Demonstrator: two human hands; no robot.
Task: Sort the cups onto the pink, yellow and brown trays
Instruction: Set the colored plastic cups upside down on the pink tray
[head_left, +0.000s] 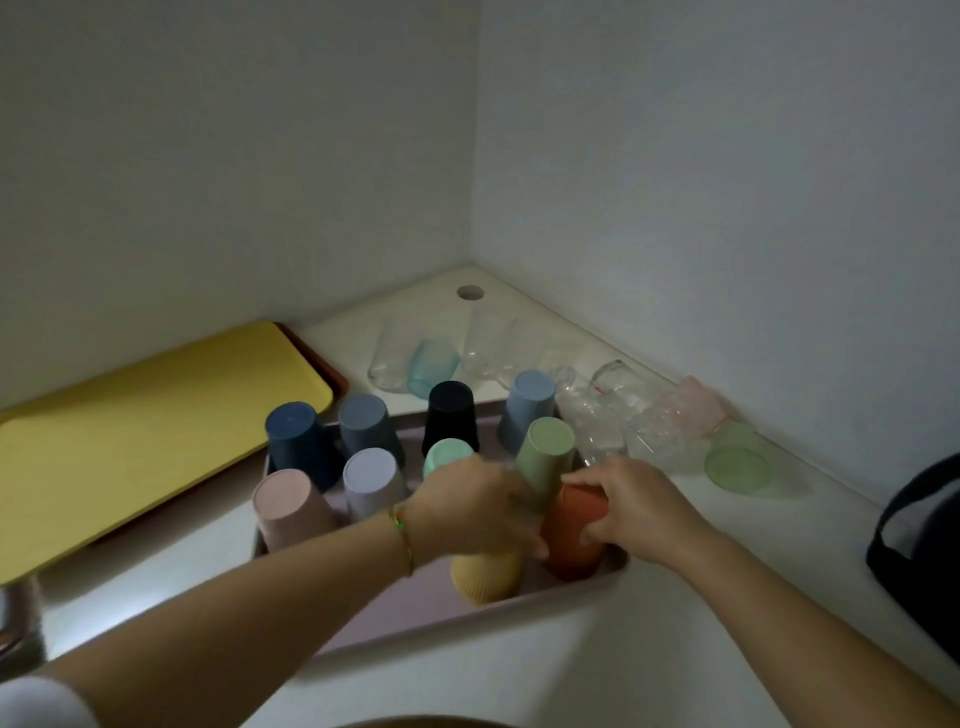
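Cups (373, 481) upside down, pastel and dark, on pink tray (426, 605)

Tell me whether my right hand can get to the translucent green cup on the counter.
Probably yes, once freed: the right hand grips the orange cup now, but the translucent green cup sits on open counter just beyond it, nothing between.

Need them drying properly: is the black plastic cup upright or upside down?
Upside down: the black plastic cup shows its closed, narrower base on top and widens toward the bottom.
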